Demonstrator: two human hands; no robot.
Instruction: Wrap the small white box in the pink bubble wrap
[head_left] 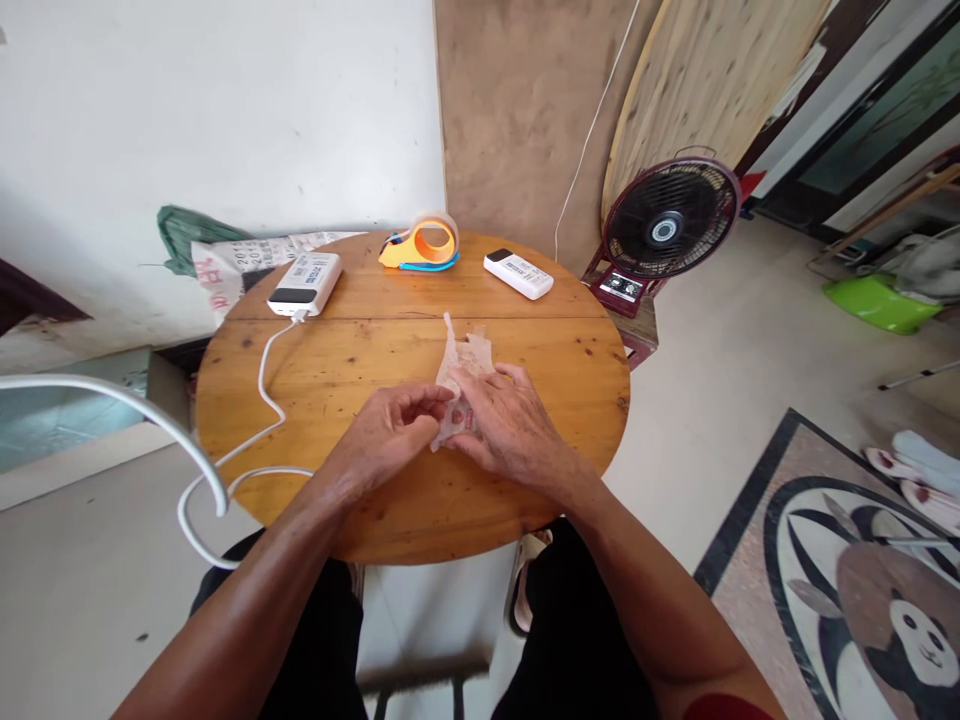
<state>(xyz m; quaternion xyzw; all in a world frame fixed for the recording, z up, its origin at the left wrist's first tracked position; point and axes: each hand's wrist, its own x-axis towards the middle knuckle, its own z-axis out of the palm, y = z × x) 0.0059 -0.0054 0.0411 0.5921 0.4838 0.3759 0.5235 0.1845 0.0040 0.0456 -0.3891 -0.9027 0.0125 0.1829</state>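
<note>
A thin, crumpled, see-through plastic wrapper [466, 360] lies in the middle of a round, brown wooden table [555, 360]. Its long side runs from near to far. The near end is under the hands and the far end sticks up, leaning a little to the left. There is some red print on the near part, but it is too small to read.

The left hand [397, 425] pinches the near left edge of the wrapper with its thumb and fingers. The right hand [510, 425] has its fingers bent down on the near right part and holds it too. So 2 hands grip 1 wrapper.

At the far left of the table sits a white, flat power bank [306, 283]. A white cable [266, 400] runs from it over the near left edge. At the far middle is an orange and blue tape holder [420, 245]. To its right lies a white remote [518, 274]. Both white things have labels, but the words are too small to read.

Behind the table on the left is a white sack with red print [240, 262], by a white wall. On the right stand a dark red fan [670, 220] and, farther right, a green plastic stool [881, 300]. The floor is pale, with a panda picture [892, 610] at the near right.
</note>
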